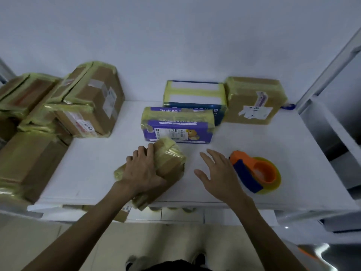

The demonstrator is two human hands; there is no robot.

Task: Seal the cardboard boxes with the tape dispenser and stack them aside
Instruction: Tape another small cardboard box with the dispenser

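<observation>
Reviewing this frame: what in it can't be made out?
Head view only.
Small box: its top is largely hidden under the left hand, so the seam is unclear.
Purple box: the label print is too blurred to read.
Stacked boxes at left: cut off by the frame edge.
Right hand: whether it touches the table cannot be told.

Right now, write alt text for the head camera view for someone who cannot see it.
A person's left hand grips a small taped cardboard box at the front of a white table, while the open right hand is spread beside an orange tape dispenser. More taped boxes stand behind it, with a pile of boxes at the left.
</observation>
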